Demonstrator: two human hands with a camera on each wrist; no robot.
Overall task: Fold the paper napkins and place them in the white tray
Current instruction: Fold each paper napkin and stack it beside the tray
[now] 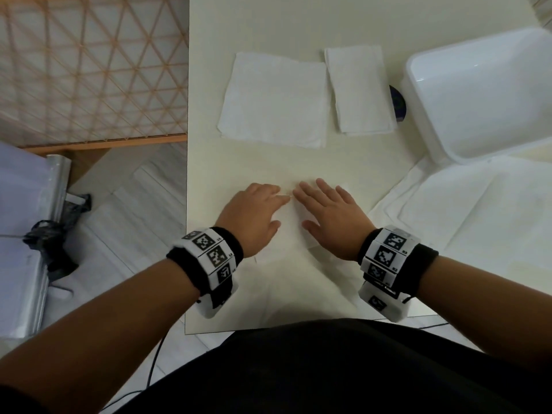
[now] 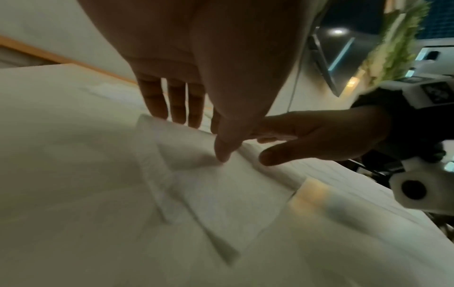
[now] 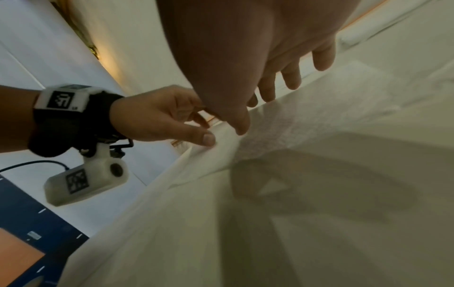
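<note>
- The napkin (image 1: pixel 291 222) lies near the table's (image 1: pixel 268 31) front edge, probably mid-fold; white on cream blurs its outline.
- Left hand (image 1: pixel 254 213) and right hand (image 1: pixel 331 213) press it flat, fingers straight, gripping nothing.
- Best now: square the edges, then sweep outward along the crease.
- White tray (image 1: pixel 418 85) waits at the right edge, 2 napkin piles (image 1: pixel 273 97) beyond.

Both hands, left hand (image 1: pixel 254 213) and right hand (image 1: pixel 334 216), rest side by side on a napkin (image 1: pixel 291 222) at the worktop (image 1: pixel 298 25) near edge. Behind them lie an unfolded napkin stack (image 1: pixel 273 100) and, just right of it, folded napkins (image 1: pixel 361 89). The tray (image 1: pixel 484 94) stands further right, its lid (image 1: pixel 478 216) in front of it.
</note>
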